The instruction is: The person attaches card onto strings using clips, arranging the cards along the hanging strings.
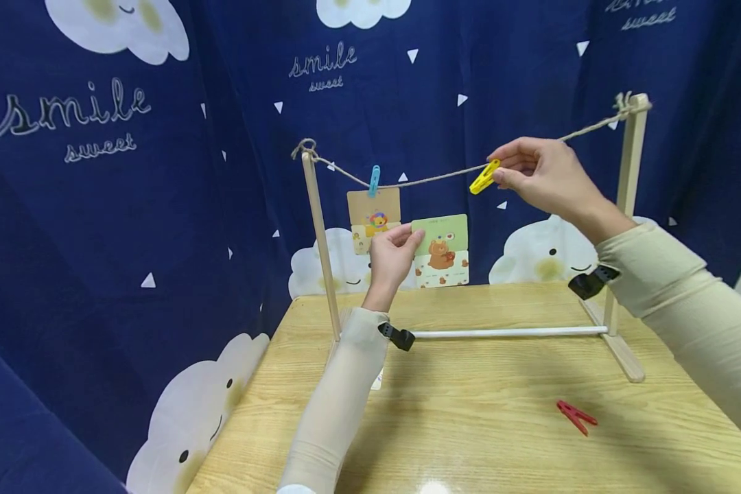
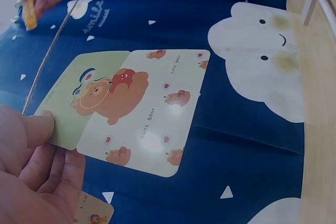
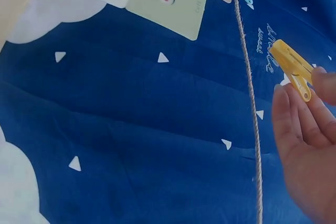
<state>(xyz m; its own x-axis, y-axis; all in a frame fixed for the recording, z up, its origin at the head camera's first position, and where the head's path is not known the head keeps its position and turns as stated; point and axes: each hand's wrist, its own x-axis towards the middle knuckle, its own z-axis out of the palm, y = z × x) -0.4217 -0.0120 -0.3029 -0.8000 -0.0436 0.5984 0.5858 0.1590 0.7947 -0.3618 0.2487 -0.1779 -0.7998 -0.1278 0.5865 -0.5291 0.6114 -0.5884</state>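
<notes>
Left grip [image 1: 395,257] pinches the bear card [image 1: 441,255] near its top-left corner, thumb on the printed face, fingers behind. Right grip [image 1: 543,175] pinches the yellow peg [image 1: 485,178] by its tail end; 2 legs look splayed, so the peg seems unsqueezed.

Step reads as pegging the card to the line [image 1: 444,176]. I'd lift the card until its top edge meets the line, keep it level, squeeze the peg fully, drop it over line and card together near mid-edge, then ease off. Left grip should let go only once the peg bites. Don't drag the line: it sags, and the lion card [image 1: 373,206] hangs on it from the blue peg [image 1: 374,181].

Position: bear card extends right of and below the left grip, under the line, not touching it. Yellow peg tilts down-left from the right grip, just beside the line, apart from the card.
</notes>
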